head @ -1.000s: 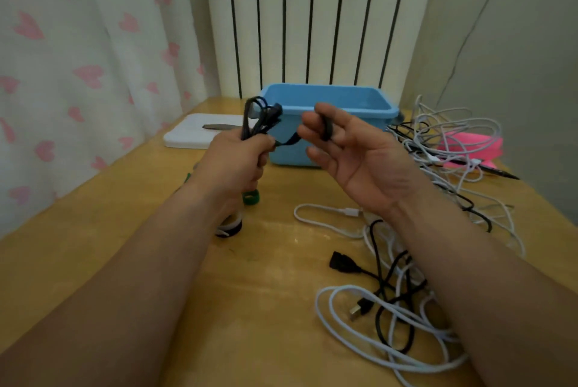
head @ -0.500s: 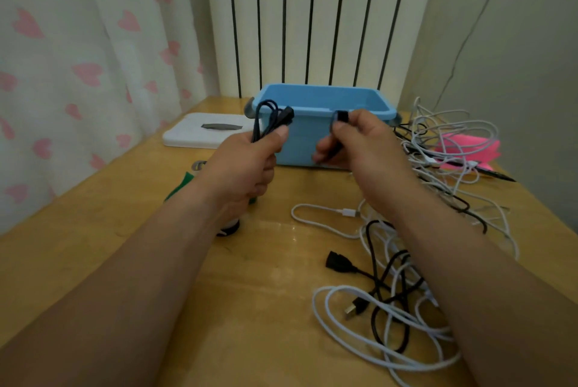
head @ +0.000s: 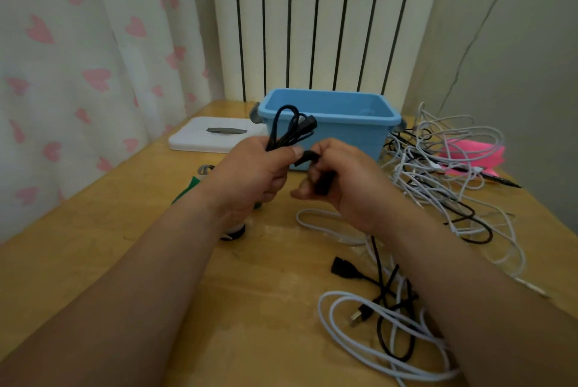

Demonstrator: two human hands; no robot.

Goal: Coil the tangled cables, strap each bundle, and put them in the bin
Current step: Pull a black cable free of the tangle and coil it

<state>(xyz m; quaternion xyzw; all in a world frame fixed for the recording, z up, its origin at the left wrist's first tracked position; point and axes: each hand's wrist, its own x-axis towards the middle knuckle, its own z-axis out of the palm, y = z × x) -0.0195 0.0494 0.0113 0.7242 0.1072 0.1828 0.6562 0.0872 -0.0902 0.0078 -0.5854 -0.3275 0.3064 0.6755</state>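
Observation:
My left hand (head: 253, 174) grips a coiled black cable bundle (head: 289, 130), whose loops stick up in front of the blue bin (head: 331, 123). My right hand (head: 341, 183) is close beside it, fingers curled round a black strap (head: 308, 158) that runs to the bundle. Black and white loose cables (head: 384, 324) lie tangled on the table under my right forearm. A bigger tangle of white and black cables (head: 438, 167) lies right of the bin.
A white lid (head: 215, 134) lies left of the bin. Strap rolls, one green (head: 184, 192) and one black-and-white (head: 234, 231), sit under my left wrist. A pink object (head: 478, 155) and a black pen (head: 497, 181) lie at the far right. Curtain left, radiator behind.
My right hand, open with spread fingers a second ago, has closed on the strap and come down and in beside my left hand. The bundle has shifted slightly right.

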